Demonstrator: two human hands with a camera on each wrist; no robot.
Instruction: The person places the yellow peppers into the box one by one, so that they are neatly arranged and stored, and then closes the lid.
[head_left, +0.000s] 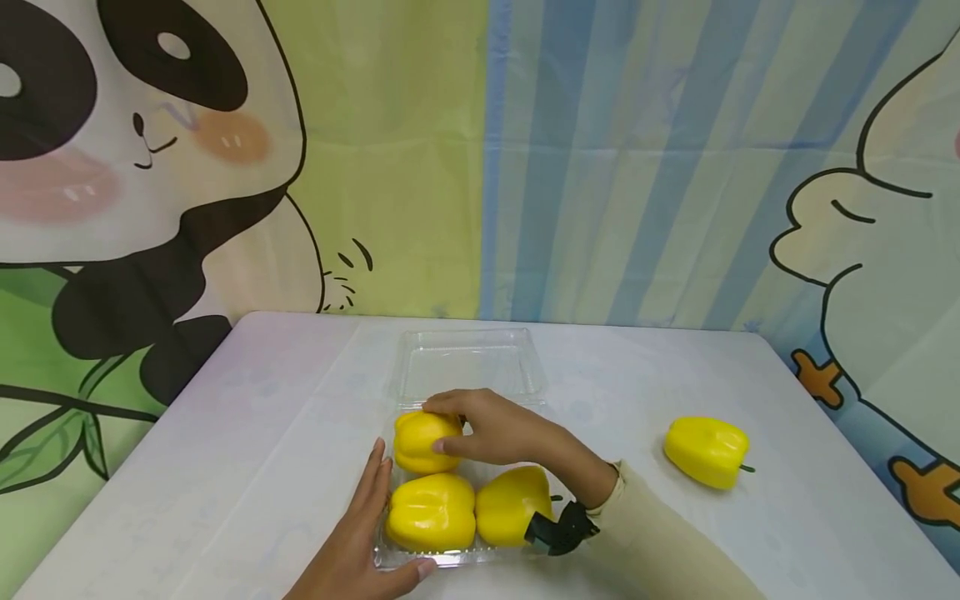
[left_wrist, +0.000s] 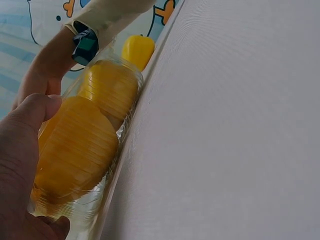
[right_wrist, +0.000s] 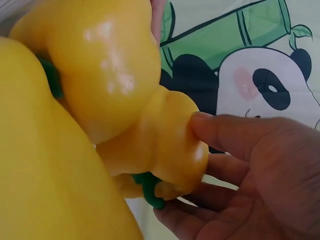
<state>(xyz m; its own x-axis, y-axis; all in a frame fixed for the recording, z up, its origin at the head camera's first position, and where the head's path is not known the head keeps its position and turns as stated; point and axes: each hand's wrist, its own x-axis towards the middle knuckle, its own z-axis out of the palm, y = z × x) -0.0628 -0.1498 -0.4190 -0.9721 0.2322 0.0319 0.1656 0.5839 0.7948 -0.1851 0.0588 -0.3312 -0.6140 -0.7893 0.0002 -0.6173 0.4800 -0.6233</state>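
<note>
Three yellow bell peppers sit in a clear plastic clamshell box [head_left: 450,560], its lid [head_left: 471,367] folded back behind it. My right hand [head_left: 495,429] grips the back-left bell pepper [head_left: 417,442], thumb on its near side; in the right wrist view its green stem [right_wrist: 151,190] shows by the fingers. At the front lie the left pepper [head_left: 431,512] and the right pepper [head_left: 513,504]. My left hand [head_left: 356,542] rests against the box's front-left corner, fingers straight along its left side and thumb at the front edge.
Another yellow bell pepper [head_left: 707,452] lies on the white tabletop [head_left: 615,392] to the right, its stem facing right. A dark device [head_left: 564,528] is strapped at the right wrist, close to the front-right pepper. Behind the table hangs a cartoon-printed curtain [head_left: 600,167].
</note>
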